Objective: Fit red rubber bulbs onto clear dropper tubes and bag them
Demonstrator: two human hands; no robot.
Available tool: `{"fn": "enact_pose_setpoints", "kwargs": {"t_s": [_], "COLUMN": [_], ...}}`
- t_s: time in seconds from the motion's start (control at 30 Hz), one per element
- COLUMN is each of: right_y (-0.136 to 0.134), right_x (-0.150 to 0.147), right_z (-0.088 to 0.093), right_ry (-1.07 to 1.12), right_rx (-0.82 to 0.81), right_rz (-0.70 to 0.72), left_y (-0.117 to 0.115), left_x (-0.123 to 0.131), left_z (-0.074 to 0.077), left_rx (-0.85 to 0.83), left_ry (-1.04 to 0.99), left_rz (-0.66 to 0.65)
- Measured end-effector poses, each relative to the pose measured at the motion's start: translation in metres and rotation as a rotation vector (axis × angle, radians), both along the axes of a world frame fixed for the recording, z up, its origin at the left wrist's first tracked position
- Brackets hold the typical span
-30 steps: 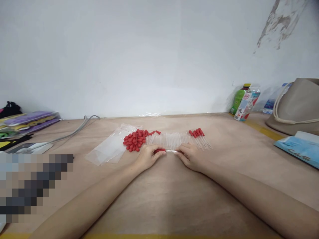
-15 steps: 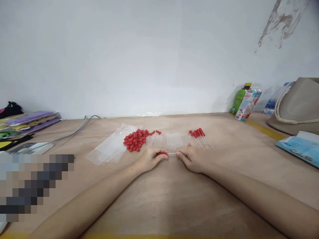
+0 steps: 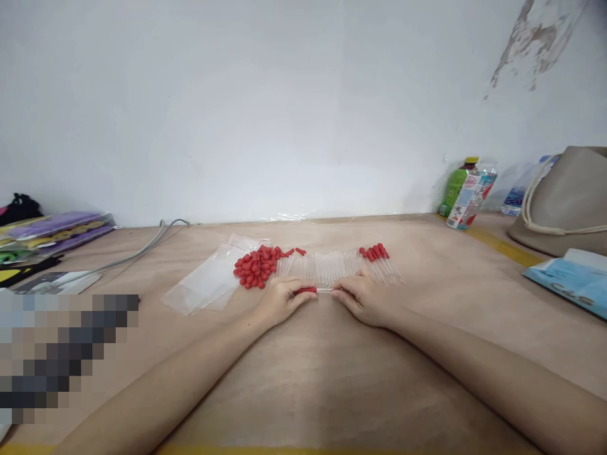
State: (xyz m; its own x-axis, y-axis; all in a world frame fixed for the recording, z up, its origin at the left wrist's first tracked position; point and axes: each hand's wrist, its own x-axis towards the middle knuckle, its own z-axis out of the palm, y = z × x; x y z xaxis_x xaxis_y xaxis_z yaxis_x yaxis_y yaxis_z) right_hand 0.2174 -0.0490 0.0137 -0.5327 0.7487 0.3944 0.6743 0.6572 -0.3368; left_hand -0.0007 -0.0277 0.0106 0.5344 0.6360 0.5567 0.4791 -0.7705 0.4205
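Between finger and thumb, my left hand (image 3: 283, 299) holds a red rubber bulb (image 3: 307, 290). My right hand (image 3: 363, 298) pinches a thin clear glass dropper tube (image 3: 324, 291), which lies level with its left end at the mouth of the bulb. How deep the tube sits in the bulb cannot be made out. Just beyond my hands lies a row of clear dropper tubes (image 3: 327, 268). A heap of loose red bulbs (image 3: 256, 266) is left of the row. Several droppers with red bulbs fitted (image 3: 377, 253) lie at its right end.
Flat clear plastic bags (image 3: 202, 284) lie left of the heap. A grey cable (image 3: 156, 239) and packaged purple and yellow items (image 3: 59, 230) are at far left. Bottles (image 3: 469, 193), a beige hat-like item (image 3: 566, 196) and a blue packet (image 3: 569, 284) stand or lie at right.
Both hands have shifted very slightly left, with the bulb and tube still held end to end. More of the red bulb shows beyond my left fingers.
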Motion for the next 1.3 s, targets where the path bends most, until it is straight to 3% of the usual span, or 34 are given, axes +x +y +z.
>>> {"fn": "enact_pose_setpoints", "kwargs": {"t_s": [0.2, 0.83, 1.13, 1.3], "right_y": [-0.001, -0.003, 0.002, 0.001], "right_x": [-0.001, -0.005, 0.006, 0.004], "right_z": [-0.002, 0.005, 0.000, -0.002], "right_ry": [-0.029, -0.008, 0.015, -0.049], "right_rx": [0.081, -0.134, 0.048, 0.124], "right_rz": [0.034, 0.016, -0.007, -0.005], "left_y": [-0.006, -0.007, -0.001, -0.003], "left_x": [0.003, 0.005, -0.001, -0.001], "left_z": [0.000, 0.001, -0.001, 0.001], "left_rx": [-0.006, 0.007, -0.080, -0.049], "left_ry": [0.038, 0.107, 0.001, 0.060], "left_rz": [-0.031, -0.056, -0.005, -0.022]}}
